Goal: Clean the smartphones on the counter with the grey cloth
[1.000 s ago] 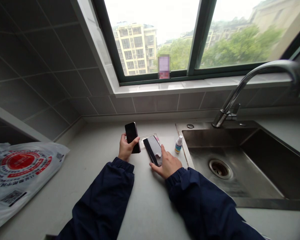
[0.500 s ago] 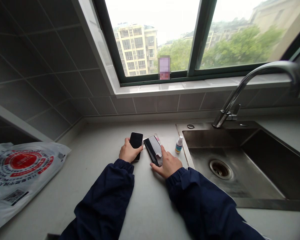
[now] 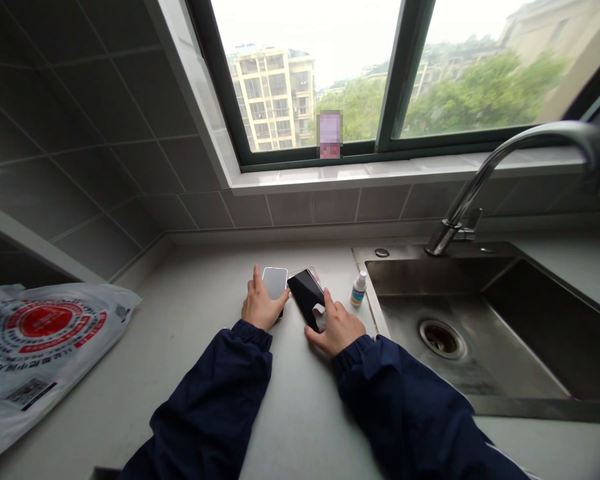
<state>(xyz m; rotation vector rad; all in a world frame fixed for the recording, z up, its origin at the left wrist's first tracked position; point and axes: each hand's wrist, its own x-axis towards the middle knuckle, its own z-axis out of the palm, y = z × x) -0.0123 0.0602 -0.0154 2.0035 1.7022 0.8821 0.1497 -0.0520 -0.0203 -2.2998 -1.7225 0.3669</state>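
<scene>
Left hand [image 3: 261, 305]: forefinger lifted and spread apart from the rest, other fingers curled around the back of a pale-faced phone [image 3: 275, 281], held tilted up off the table [image 3: 180, 373], its face white with glare. Right hand [image 3: 336, 327]: fingers [image 3: 330, 305] bent downward onto a black phone [image 3: 305, 298] lying low on the table, fingertips at its lower right edge, right against a small white scrap [image 3: 319, 318] (paper or cloth, too small to tell); any pinch on that scrap impossible to make out. Between the two phones, only a narrow gap. Partly under the black phone's far end, a clear flat pack [image 3: 303, 273] with a pink patch. Just to its right, a small white-capped bottle [image 3: 359, 289]. Farther right, a stainless steel sink [image 3: 430, 277] and a chrome gooseneck tap [image 3: 453, 220]. Well off to the left, a white plastic bag [image 3: 35, 347] with red print.
</scene>
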